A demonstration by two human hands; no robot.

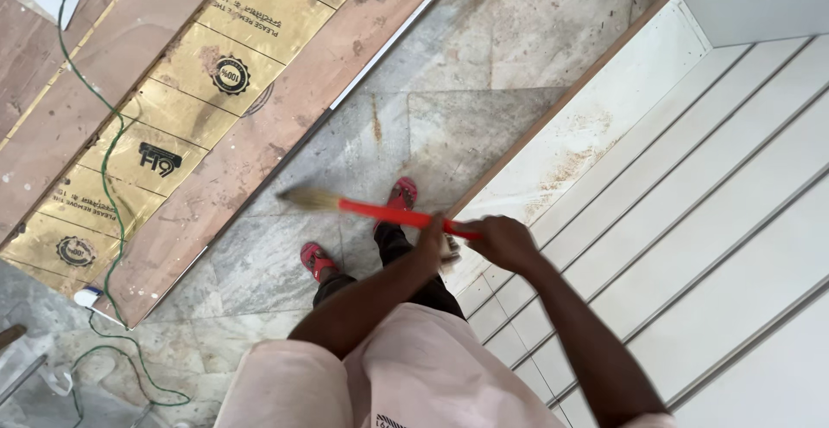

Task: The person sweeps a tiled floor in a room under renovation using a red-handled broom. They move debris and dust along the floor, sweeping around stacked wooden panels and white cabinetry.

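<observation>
Pale pink shirt cloth (406,376) filled the bottom of the view as I stood on the grey stone floor (449,126), red sandals (401,193) planted on the slabs. Both my forearms reached forward over the edge of a white slatted panel (691,221) that lay to my right, its near border stained with rusty smears (566,169). My right hand (503,242) was closed tight round the red handle of a brush (380,212), gripping it near the butt end. My left hand (429,236) was closed on the same handle just beside the right, with what looked like a scrap of pale cloth or paper (450,248) bunched between them; I could not tell which hand pinned it. The brush lay level, its straw-coloured bristles (306,197) pointing left, out over the floor and well apart from the panel. Judging by that, the brush was being readied or cleaned rather than working the surface. The next move would call for turning the bristles round toward the stained border and bringing them down onto it. To the left, brown boards with a yellow film strip (164,117) lay slantwise, and a green cable (108,177) trailed across them down to a white plug (86,297).
</observation>
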